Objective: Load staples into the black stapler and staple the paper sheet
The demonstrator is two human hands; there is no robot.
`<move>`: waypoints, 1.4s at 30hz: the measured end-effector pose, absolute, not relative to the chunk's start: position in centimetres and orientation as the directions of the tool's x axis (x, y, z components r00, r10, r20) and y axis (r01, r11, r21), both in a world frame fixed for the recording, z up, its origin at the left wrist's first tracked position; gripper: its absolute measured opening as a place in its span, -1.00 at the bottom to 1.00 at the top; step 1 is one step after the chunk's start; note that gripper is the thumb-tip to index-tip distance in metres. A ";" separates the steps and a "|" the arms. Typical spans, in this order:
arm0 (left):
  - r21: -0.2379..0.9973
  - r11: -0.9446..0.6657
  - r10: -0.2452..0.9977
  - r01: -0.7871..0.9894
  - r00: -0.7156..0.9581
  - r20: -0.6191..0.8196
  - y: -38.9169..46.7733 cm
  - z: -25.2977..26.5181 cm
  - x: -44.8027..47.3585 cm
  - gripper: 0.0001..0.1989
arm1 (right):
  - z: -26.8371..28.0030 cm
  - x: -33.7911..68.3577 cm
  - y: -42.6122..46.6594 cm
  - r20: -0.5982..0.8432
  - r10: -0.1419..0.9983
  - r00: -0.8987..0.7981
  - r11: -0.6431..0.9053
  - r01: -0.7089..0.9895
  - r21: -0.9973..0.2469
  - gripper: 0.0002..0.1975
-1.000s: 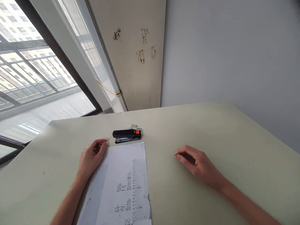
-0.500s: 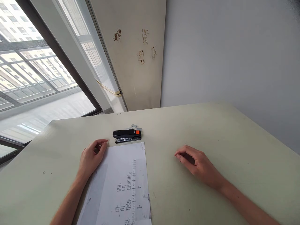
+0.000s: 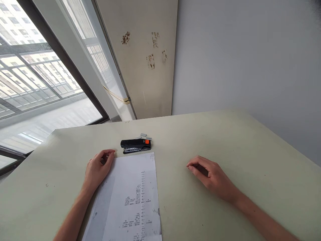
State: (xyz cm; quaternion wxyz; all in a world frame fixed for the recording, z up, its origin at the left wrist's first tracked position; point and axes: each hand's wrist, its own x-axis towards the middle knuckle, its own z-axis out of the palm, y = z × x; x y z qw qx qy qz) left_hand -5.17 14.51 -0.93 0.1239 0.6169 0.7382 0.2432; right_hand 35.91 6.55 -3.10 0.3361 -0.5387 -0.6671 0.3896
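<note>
My left hand (image 3: pixel 97 169) rests on the table along the left edge of a printed sheet of paper (image 3: pixel 132 187), its fingers loosely curled and the thumb close to the fingertips. Nothing shows in it. Just beyond the paper's far edge lies a black stapler (image 3: pixel 135 146) with an orange patch. Behind the stapler are a few small grey strips of staples (image 3: pixel 143 135), partly hidden by it. To the right of the paper, my right hand (image 3: pixel 213 175) lies on the tabletop, curled with thumb and fingertips together and holding nothing visible.
The pale green table (image 3: pixel 250 144) reaches to a grey wall (image 3: pixel 238 57) at the back right. A beige panel with brown stains (image 3: pixel 150 83) stands behind it. At the left is a framed window (image 3: pixel 37 73) with railings outside.
</note>
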 end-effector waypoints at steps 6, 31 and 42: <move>0.510 0.106 0.972 0.853 -0.197 0.127 14.5 -0.9 -5.3 -0.55 | -3.2 35.9 6.6 0.040 0.980 -0.194 0.126 0.455 -0.881 -0.76; 0.515 0.099 0.972 0.851 -0.195 0.135 14.4 -1.0 -5.2 -0.53 | -3.2 35.8 6.6 0.045 0.978 -0.202 0.132 0.442 -0.887 -0.76; 0.509 0.107 0.969 0.854 -0.203 0.139 14.6 -1.1 -5.3 -0.53 | -3.3 35.9 6.5 0.048 0.979 -0.200 0.136 0.455 -0.880 -0.77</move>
